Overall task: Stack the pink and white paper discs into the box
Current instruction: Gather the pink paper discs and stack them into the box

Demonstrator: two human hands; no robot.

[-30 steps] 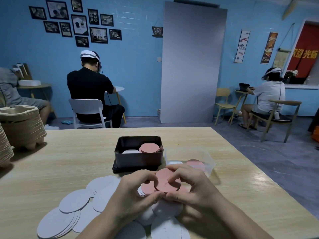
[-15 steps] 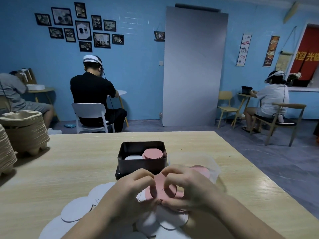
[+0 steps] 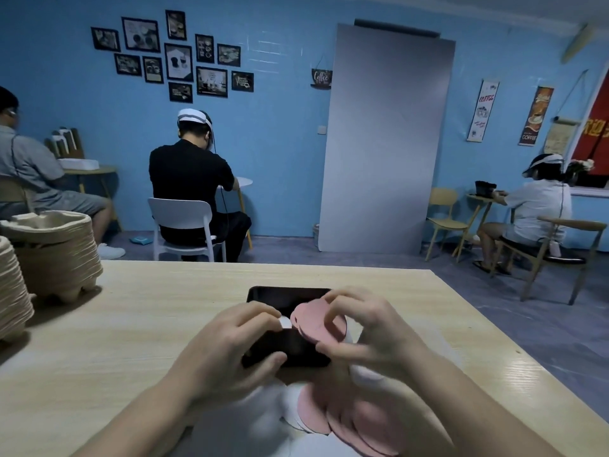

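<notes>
**Both hands at the box, pink stack over its right half**

A pale wooden table (image 3: 148, 324) fills the lower part of the frame, with a blue wall and a grey board (image 3: 382, 136) leaning against it beyond. Other people sit with their backs turned at small tables in the background. At the left edge of the frame stand stacks of pulp trays (image 3: 56, 252).

The dark box (image 3: 286, 296) sits on the table at centre frame, partly hidden by your hands.

Your left hand (image 3: 230, 344) comes in from the lower left, wrist low. Its fingers curl over the near rim at the box's left end and its thumb presses the outer front wall, so it grips the box. A sliver of a white disc (image 3: 285, 323) shows just past those fingertips. It is too blurred to tell whether it lies in the box or touches your fingers.

Your right hand (image 3: 372, 328) reaches in from the lower right, arched high with the knuckles up. It pinches the pink discs (image 3: 316, 319), a small fanned stack, between the thumb below and curled fingers above. The stack is tilted and sits over the right half of the box, at about rim height.

Near the bottom of the frame, under your forearms, the loose pink discs (image 3: 349, 420) overlap on the table, with the blurred white discs (image 3: 230, 433) to their left.
</notes>
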